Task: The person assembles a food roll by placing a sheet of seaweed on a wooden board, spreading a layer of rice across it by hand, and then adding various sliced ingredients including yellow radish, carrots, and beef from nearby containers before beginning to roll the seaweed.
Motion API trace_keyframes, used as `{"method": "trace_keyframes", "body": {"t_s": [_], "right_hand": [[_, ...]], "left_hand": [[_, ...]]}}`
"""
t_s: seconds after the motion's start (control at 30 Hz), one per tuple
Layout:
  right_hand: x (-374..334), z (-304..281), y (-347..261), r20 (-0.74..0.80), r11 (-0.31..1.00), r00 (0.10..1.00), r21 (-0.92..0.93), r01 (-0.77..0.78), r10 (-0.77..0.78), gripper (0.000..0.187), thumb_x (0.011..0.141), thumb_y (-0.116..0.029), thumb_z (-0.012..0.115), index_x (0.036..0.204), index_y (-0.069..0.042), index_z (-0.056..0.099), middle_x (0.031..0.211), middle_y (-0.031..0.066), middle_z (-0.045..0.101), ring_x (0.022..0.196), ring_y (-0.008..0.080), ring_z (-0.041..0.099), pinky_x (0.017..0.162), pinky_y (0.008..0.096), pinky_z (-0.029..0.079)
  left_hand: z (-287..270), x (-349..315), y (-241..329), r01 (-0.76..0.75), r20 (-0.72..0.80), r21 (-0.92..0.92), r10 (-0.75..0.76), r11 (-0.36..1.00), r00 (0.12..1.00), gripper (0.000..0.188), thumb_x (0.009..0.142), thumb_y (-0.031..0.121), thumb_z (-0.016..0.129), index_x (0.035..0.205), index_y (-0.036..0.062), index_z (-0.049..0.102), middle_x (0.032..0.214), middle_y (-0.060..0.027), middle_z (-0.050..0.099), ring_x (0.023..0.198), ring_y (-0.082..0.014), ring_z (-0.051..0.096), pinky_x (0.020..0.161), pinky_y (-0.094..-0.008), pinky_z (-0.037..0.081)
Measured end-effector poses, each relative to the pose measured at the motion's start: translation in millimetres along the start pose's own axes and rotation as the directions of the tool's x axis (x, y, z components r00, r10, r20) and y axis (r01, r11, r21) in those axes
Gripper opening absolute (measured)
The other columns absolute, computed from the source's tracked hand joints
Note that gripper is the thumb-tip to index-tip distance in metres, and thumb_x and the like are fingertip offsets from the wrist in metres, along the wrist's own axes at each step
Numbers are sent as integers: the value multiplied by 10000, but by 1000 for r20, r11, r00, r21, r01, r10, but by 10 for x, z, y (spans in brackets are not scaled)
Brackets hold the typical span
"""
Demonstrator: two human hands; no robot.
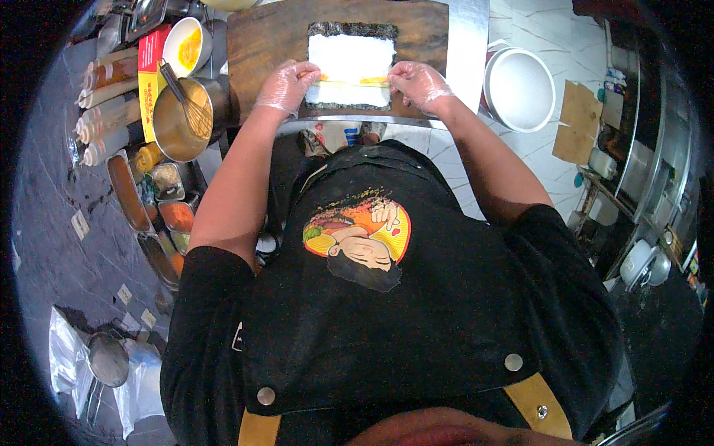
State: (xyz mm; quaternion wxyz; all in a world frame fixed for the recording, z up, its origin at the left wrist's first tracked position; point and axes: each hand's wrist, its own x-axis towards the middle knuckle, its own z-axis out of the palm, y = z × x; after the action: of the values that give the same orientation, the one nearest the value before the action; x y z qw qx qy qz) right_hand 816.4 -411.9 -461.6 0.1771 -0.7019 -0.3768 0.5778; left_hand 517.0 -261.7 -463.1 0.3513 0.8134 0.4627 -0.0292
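Observation:
A dark seaweed sheet (pixel 353 30) lies flat on the brown wooden board (pixel 271 37). White rice (pixel 351 54) covers most of it, leaving dark bands along the far and near edges. Across the nearer half of the rice runs a thin yellow strip (pixel 349 82). My left hand (pixel 283 86), in a clear plastic glove, pinches around the strip's left end, where a bit of orange shows at the fingertips. At the strip's right end, my gloved right hand (pixel 421 85) has its fingers closed on it. Both hands rest close to the sheet's side edges.
Left of the board stand a steel bowl (pixel 167 123) with a whisk (pixel 195 111) and a white bowl (pixel 173 46) with yellow contents. Squeeze bottles (pixel 104 123) and metal food trays (pixel 128 189) sit farther left. White round tubs (pixel 519 89) are right of the board.

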Motion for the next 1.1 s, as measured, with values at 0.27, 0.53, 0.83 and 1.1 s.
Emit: {"method": "trace_keyframes", "body": {"t_s": [0.27,0.53,0.83,1.1], "right_hand": [[25,65,64,-100,954,981,-267,133,-164,323,1076,-360,656,1177,-62,728,1088,176,792,976,372,758,907,467,590],[11,141,135,-154,910,958,-379,170,-243,274,1066,-351,669,1158,-98,722,1142,191,787,1082,423,749,950,504,584],[30,213,121,-175,899,944,-393,193,-279,236,1057,-301,687,1159,-90,716,1078,205,791,1036,414,767,916,512,601],[5,172,91,-177,891,943,-414,187,-280,271,1058,-322,685,1157,-75,737,1150,207,784,1073,406,757,960,477,595]], "left_hand": [[56,23,-145,67,2,-209,-68,976,998,328,1090,303,699,1329,89,767,1207,-177,810,1100,-316,772,985,-418,579],[53,25,-198,92,91,-149,-79,985,993,333,1092,318,705,1301,67,767,1191,-152,814,1079,-244,759,981,-381,577],[14,-59,-83,20,50,-97,-15,995,999,344,1085,356,696,1301,100,777,1234,-160,802,1124,-293,760,1015,-393,567],[86,11,-69,-75,24,13,75,997,997,337,1100,383,635,1293,146,776,1213,-163,786,1155,-385,724,1022,-456,562]]}}
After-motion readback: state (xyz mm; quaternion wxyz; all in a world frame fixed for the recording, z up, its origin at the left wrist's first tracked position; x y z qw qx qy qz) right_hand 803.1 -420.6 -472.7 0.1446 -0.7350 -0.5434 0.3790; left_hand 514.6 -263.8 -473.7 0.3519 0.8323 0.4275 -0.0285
